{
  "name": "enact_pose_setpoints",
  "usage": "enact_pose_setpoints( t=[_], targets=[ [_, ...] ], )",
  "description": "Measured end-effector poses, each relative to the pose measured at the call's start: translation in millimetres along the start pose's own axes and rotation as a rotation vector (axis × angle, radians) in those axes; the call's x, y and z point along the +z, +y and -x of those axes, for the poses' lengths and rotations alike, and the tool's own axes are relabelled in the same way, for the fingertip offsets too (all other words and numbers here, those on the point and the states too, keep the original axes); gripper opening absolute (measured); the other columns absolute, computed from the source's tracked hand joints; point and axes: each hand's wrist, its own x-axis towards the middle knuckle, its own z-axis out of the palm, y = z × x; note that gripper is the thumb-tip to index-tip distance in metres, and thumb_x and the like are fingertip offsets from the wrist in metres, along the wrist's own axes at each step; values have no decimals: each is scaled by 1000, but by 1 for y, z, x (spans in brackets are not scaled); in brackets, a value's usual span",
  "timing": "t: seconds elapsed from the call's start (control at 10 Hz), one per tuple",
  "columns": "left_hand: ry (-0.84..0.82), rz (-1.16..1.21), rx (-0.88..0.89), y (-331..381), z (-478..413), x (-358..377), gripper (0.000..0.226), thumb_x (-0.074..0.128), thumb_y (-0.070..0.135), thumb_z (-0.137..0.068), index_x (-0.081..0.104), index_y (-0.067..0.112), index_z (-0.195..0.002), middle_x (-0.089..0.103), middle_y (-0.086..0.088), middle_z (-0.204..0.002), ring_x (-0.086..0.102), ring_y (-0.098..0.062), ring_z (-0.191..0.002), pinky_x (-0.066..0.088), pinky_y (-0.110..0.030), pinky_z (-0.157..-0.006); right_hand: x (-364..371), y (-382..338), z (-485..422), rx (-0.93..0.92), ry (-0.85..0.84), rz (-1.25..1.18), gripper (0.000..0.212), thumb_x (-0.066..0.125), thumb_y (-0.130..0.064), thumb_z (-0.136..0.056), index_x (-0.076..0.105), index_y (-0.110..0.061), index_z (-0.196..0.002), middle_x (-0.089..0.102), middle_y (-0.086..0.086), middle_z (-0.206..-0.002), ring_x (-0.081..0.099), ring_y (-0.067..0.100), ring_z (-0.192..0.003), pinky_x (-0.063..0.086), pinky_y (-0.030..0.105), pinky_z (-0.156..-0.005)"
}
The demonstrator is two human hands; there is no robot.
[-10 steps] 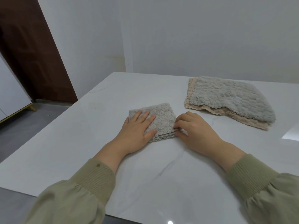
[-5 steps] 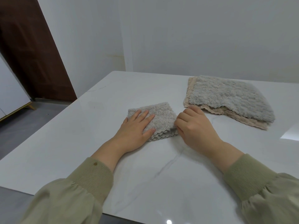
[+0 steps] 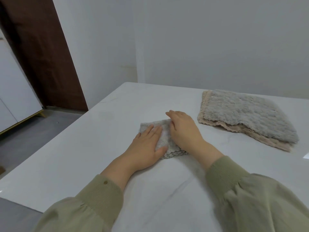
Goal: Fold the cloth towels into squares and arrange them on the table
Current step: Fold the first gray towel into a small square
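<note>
A small grey towel (image 3: 165, 139), folded into a square, lies in the middle of the white marble table (image 3: 100, 156). My left hand (image 3: 147, 148) lies flat on its left half, fingers straight. Beside it, my right hand (image 3: 182, 131) presses flat on the right half, its fingers reaching past the far edge. At the right sits a stack of unfolded towels: a grey towel (image 3: 247, 114) on top of a beige towel (image 3: 260, 136) whose scalloped edge shows underneath.
The table's left edge drops to a grey floor (image 3: 33, 134). A brown door (image 3: 38, 47) and a white cabinet (image 3: 15, 91) stand at the left. A white wall rises behind the table.
My right hand has moved from the towel's right edge, fingers curled, onto the towel and now lies flat on it. The left hand stayed in place.
</note>
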Motion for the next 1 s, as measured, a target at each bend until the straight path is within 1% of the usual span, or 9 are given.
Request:
enact_pose_setpoints(
  t=[0.1, 0.2, 0.3, 0.4, 0.5, 0.7, 0.8, 0.9, 1.0],
  targets=[
    [56, 184, -17, -5, 0, -6, 57, 42, 41, -97, 28, 18, -148, 28, 10, -151, 16, -3, -141, 14, -28, -117, 15, 6, -11, 101, -319, 64, 47, 21, -31, -102, 29, -18, -147, 23, -1, -156, 14, 17, -145, 10, 46, -116],
    [398, 549, -160, -21, -6, -15, 27, 51, 20, -95, 65, 20, -117, 63, 11, -117, 52, -1, -110, 38, -20, -100, 19, 11, -9, 111, -339, 74, 49, 17, -34, -103, 21, -20, -150, 15, -4, -158, 6, 15, -146, 6, 47, -117],
    [477, 562, -296, -44, -23, -21, 36, 56, 11, -89, 60, 22, -123, 60, 9, -122, 50, -6, -115, 33, -18, -97, 20, 9, -10, 112, -324, 71, 50, 17, -35, -103, 20, -21, -150, 14, -4, -158, 5, 15, -146, 7, 47, -117],
    [346, 589, -274, -53, -38, -23, 38, 58, 7, -85, 62, 25, -119, 63, 9, -114, 53, -7, -110, 37, -19, -95, 21, 8, -10, 120, -312, 53, 49, 18, -35, -102, 21, -21, -150, 15, -4, -158, 7, 15, -146, 8, 46, -117],
    [258, 522, -153, -55, -44, -25, 38, 56, -2, -82, 68, 19, -111, 65, 8, -109, 56, -4, -106, 39, -7, -87, 21, 8, -9, 129, -296, 27, 49, 19, -34, -102, 24, -21, -149, 17, -5, -158, 8, 14, -146, 10, 45, -117],
    [314, 553, -146, -53, -46, -24, 32, 59, -2, -76, 74, 22, -93, 71, 13, -93, 61, 3, -87, 45, -12, -77, 21, 8, -10, 138, -291, -10, 48, 20, -33, -102, 24, -21, -149, 18, -5, -157, 9, 14, -146, 11, 44, -117],
    [406, 451, -206, -53, -48, -22, 31, 55, -2, -77, 75, 21, -85, 69, 13, -81, 57, 1, -76, 42, -14, -70, 21, 8, -10, 141, -298, -12, 49, 20, -33, -102, 23, -21, -149, 17, -5, -158, 8, 14, -146, 11, 44, -117],
    [426, 360, -269, -60, -51, -23, 31, 53, -2, -78, 75, 19, -82, 71, 8, -84, 61, -10, -84, 44, -22, -75, 21, 9, -10, 143, -305, 2, 49, 20, -33, -102, 21, -21, -150, 15, -5, -158, 7, 14, -146, 10, 45, -117],
    [518, 306, -335, -67, -48, -24, 35, 48, -5, -83, 74, 15, -94, 70, 0, -98, 60, -17, -98, 40, -20, -82, 20, 8, -9, 141, -310, 21, 49, 19, -33, -102, 20, -21, -150, 14, -5, -158, 6, 14, -146, 8, 46, -118]
  ],
)
